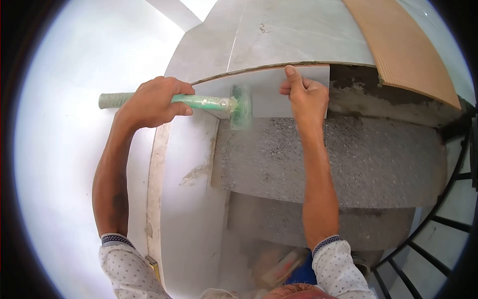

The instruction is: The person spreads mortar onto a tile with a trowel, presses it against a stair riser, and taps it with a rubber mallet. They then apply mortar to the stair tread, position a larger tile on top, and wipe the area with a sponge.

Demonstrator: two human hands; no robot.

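My left hand (155, 102) is wrapped round the green handle of a rubber mallet (204, 102). The mallet's pale green, see-through head, slightly blurred, overlaps the face of a white tile (271, 97) standing upright as a stair riser. At the tile's right part is my right hand (307, 97), its fingers curled in and its thumb stretched up to the tile's top edge. Nothing shows inside those curled fingers. Along that top edge runs a thin line of mortar below the large grey floor tile (298, 35).
Bare concrete steps (328, 164) descend below the riser. A tan ribbed tile piece (408, 55) overhangs the landing at right, above exposed mortar (393, 94). Black railing bars (423, 259) line the right side; a white wall (64, 149) is at left. Something blue (303, 271) lies at the bottom.
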